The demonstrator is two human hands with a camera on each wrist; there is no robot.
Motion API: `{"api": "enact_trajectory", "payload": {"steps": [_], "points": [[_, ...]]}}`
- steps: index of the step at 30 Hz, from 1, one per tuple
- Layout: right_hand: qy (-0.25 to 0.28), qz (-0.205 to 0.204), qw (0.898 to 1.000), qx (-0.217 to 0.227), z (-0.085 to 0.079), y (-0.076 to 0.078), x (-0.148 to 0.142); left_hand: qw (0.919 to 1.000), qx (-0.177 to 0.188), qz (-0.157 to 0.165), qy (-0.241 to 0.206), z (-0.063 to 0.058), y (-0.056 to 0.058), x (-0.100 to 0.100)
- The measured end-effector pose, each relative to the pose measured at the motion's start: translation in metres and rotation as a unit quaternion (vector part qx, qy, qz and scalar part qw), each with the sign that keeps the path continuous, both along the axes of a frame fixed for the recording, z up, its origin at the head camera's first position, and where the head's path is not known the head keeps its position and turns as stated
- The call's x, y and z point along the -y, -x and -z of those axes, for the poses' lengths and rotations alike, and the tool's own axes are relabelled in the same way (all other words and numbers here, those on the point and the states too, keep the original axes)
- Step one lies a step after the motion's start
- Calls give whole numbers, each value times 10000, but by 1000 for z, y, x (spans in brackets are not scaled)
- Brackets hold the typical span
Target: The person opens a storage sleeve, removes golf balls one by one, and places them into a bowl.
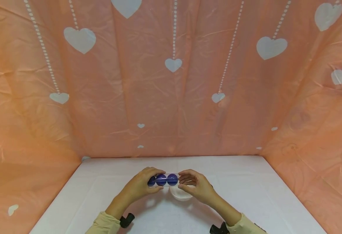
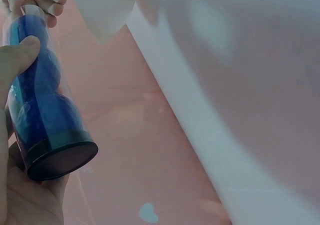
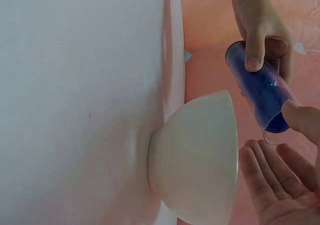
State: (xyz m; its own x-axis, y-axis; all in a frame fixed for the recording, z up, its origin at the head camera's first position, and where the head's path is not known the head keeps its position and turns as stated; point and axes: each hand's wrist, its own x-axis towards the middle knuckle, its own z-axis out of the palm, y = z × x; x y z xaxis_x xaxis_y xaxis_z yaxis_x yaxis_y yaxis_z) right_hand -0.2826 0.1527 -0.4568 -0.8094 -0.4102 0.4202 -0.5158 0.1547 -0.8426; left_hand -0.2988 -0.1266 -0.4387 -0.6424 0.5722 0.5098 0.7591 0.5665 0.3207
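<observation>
A clear plastic tube [image 2: 65, 92] with blue-purple balls [image 1: 161, 180] lined up inside is held above the table by my left hand [image 1: 143, 183], thumb on one side and fingers on the other. A dark cap [image 2: 62, 160] closes the tube's left end. The right end is uncapped, its clear rim [image 3: 271, 137] showing. My right hand [image 1: 198, 187] is cupped at that end, thumb against the rim and fingers loosely extended past it, palm bare. Below, a white bowl [image 3: 200, 157] stands upright on the table, partly hidden by the right hand in the head view.
The table [image 1: 106, 169] has a white cover. Orange sheeting with white hearts [image 1: 171, 107] rises at the back and both sides. Black wrist-camera mounts [image 1: 127, 220] sit by both forearms.
</observation>
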Motion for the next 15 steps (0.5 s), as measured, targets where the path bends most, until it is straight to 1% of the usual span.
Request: {"api": "enact_trajectory", "payload": {"steps": [3,4,8,10,11,15], "points": [[43,-36,10000,-81,0,0,0,10000,-55,40,13,-1,1,0],[56,-32,10000,-66,-3,-3,1,10000,-60,48,15,-1,1,0],[71,-31,10000,-27,-2,-2,1,9999,-127,52,32,-2,1,-1],[99,-30,9999,8,-2,-3,2,9998,-200,53,36,-2,1,-1],[118,-47,9999,-30,1,0,1,9997,-243,56,38,-2,1,-1],[228,-98,9997,-83,1,-2,2,9991,-404,47,75,-2,2,-1]]}}
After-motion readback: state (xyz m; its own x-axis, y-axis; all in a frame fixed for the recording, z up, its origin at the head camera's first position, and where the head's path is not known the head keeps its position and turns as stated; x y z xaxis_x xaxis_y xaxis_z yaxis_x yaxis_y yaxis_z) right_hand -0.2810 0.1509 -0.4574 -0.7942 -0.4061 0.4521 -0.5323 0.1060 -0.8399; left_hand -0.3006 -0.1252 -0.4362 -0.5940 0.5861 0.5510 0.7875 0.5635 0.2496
